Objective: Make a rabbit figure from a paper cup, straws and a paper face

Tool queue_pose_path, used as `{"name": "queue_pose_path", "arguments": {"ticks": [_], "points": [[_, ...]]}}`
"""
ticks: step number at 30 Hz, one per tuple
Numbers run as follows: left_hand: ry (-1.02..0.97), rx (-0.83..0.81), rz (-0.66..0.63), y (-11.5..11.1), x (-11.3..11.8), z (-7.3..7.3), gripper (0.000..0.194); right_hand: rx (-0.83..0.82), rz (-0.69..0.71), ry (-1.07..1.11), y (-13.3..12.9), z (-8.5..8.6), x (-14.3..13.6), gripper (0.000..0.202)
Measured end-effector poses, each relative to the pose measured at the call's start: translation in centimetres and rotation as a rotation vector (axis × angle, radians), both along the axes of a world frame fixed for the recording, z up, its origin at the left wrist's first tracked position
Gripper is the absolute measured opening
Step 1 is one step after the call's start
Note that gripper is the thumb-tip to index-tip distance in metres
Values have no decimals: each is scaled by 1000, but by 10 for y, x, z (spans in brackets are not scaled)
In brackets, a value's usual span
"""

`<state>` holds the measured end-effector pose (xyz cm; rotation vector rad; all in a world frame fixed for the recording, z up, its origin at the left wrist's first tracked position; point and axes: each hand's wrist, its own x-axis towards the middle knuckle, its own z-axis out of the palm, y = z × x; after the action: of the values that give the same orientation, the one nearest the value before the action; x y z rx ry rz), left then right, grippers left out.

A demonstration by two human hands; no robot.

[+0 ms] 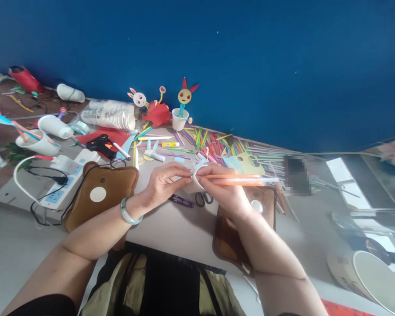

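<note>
A white paper cup lies on its side in the air between my hands. Orange straws, one pale at its end, stick out of its mouth to the right. My right hand is closed round the cup's rim. At the cup's base, my left hand pinches with thumb and fingers; a bit of orange, like a straw end, shows between them. The fingertips partly hide the cup's base. Below the hands, black-handled scissors and a dark purple cutter-like tool lie on the table.
Brown cushion-like pads flank my arms. To the left are a power strip, a black glue gun and stacked paper cups. Loose straws cover the back. A rabbit-faced figure in a cup stands by the blue wall.
</note>
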<state>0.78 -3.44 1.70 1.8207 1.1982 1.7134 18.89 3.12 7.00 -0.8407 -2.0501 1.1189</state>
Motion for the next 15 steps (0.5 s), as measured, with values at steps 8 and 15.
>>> {"name": "queue_pose_path", "arguments": {"ticks": [8, 15], "points": [[2, 9, -6, 4, -3, 0, 7, -98, -54, 22, -1, -8, -4, 7], [5, 16, -4, 5, -6, 1, 8, -186, 15, 64, -1, -2, 0, 14]]}}
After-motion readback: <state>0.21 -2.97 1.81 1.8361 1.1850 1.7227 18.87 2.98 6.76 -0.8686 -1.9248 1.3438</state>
